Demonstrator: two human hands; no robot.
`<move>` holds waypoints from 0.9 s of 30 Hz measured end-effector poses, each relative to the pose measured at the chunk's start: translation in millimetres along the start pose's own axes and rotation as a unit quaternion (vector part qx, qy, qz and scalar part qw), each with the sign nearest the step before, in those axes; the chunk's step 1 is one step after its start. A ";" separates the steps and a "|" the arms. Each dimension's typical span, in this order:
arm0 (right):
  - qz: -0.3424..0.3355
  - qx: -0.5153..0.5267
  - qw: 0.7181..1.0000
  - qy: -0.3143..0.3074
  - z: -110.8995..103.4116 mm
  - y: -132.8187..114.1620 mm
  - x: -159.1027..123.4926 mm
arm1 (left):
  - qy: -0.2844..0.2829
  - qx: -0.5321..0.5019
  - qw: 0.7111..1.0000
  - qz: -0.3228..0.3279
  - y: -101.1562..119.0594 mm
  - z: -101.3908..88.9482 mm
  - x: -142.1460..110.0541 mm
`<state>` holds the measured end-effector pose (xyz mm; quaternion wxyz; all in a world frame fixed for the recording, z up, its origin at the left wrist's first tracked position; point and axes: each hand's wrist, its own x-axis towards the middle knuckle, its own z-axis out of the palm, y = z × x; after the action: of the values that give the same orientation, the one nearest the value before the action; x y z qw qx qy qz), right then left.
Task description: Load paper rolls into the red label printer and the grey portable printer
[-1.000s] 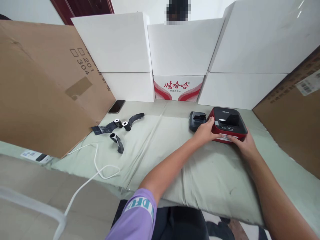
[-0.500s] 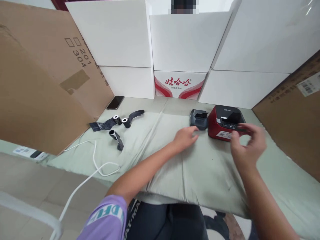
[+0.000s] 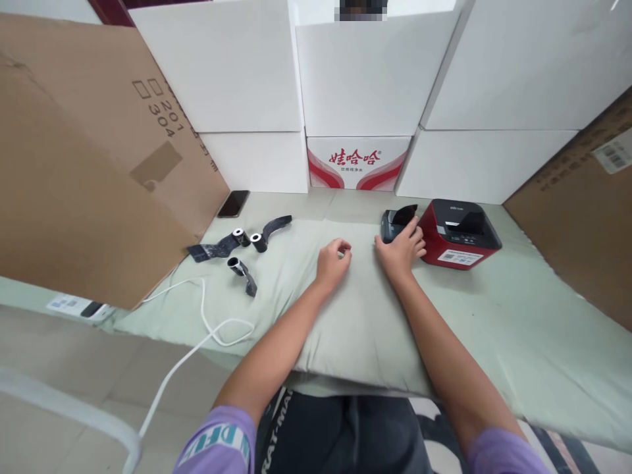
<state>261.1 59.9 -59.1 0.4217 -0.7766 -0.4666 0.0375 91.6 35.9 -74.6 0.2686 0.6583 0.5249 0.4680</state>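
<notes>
My right hand [image 3: 402,252] is wrapped around the near side of a small black portable printer [image 3: 390,224], thumb at its left and fingers over its right. A dark glossy strip stands up from the printer's top. To the left, my left hand [image 3: 334,264] rests over the cloth with its fingers curled in and thumb near the index finger; I see nothing in it. Just right of my right hand stands a larger red and black printer [image 3: 457,234] with a white label on its front and a dark strip on top.
Three small rolls of black film [image 3: 259,241] lie partly unwound on the green cloth [image 3: 306,316]. A phone [image 3: 234,204] lies behind them. A white cable [image 3: 203,309] hangs over the front edge. White boxes [image 3: 358,161] and brown cardboard [image 3: 89,164] wall the table; a person is partly visible behind.
My right hand has moved left from the red printer onto the small black printer. My left hand has drawn back left, away from the small printer, and its fingers have curled.
</notes>
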 end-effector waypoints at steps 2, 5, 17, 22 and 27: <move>-0.005 -0.045 0.999 0.009 3.0 1.8 -0.8 | 0.011 -0.004 1.000 -0.012 -1.6 -0.6 1.2; -0.020 -0.088 0.996 0.016 6.8 7.0 1.7 | 0.027 -0.008 0.999 -0.025 -2.5 -3.1 3.3; -0.132 0.044 0.989 -0.048 -6.8 -13.5 -45.6 | 0.032 -0.051 0.997 -0.048 -6.3 -18.3 15.8; -0.123 0.037 0.984 -0.120 0.5 -28.5 -76.2 | 0.017 -0.071 0.996 -0.045 -18.2 -29.6 20.5; -0.117 0.001 0.986 -0.115 -0.9 -33.7 -89.4 | -0.049 -0.111 0.991 -0.061 -28.8 -29.5 20.0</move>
<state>187.9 -1.3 -65.2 0.3674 -0.7064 -0.5999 0.0776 52.7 59.5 -79.9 0.3936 0.6133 0.4946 0.4736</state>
